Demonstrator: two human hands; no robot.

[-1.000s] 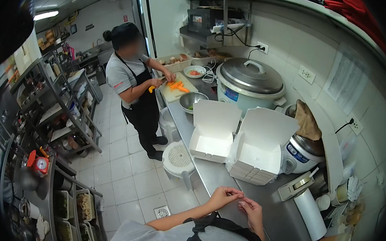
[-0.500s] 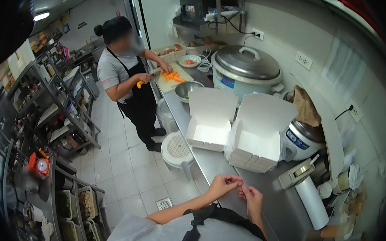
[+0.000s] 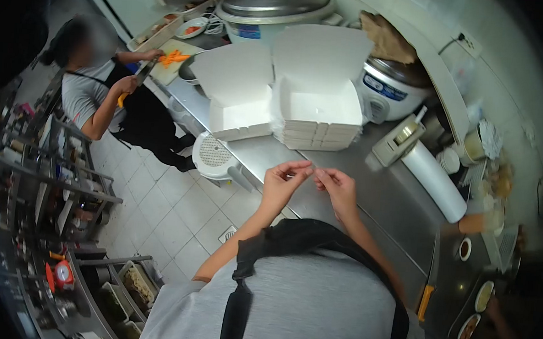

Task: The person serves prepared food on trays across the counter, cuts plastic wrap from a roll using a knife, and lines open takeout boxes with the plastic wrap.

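My left hand [image 3: 286, 182] and my right hand [image 3: 336, 188] meet almost fingertip to fingertip above the steel counter [image 3: 370, 195], close to my body. Each has thumb and index finger pinched together; whatever they hold, if anything, is too small to make out. Beyond them stands a stack of white boxes [image 3: 318, 125], the top one with its lid up. Just left of the stack is another open white box [image 3: 241, 114]. Both open boxes look empty inside. A tape dispenser [image 3: 394, 140] and a white roll [image 3: 434, 182] lie right of my hands.
At the left a co-worker [image 3: 101, 88] holds a knife over orange pieces on a cutting board [image 3: 163, 72]. Rice cookers [image 3: 390, 89] line the wall. A stool [image 3: 214, 156] stands beside the counter, and a yellow-handled knife [image 3: 426, 301] lies at the right.
The view has tilted down and turned right, so more of the right-hand counter shows. My hands stay pinched close together. The co-worker's knife has lifted somewhat.
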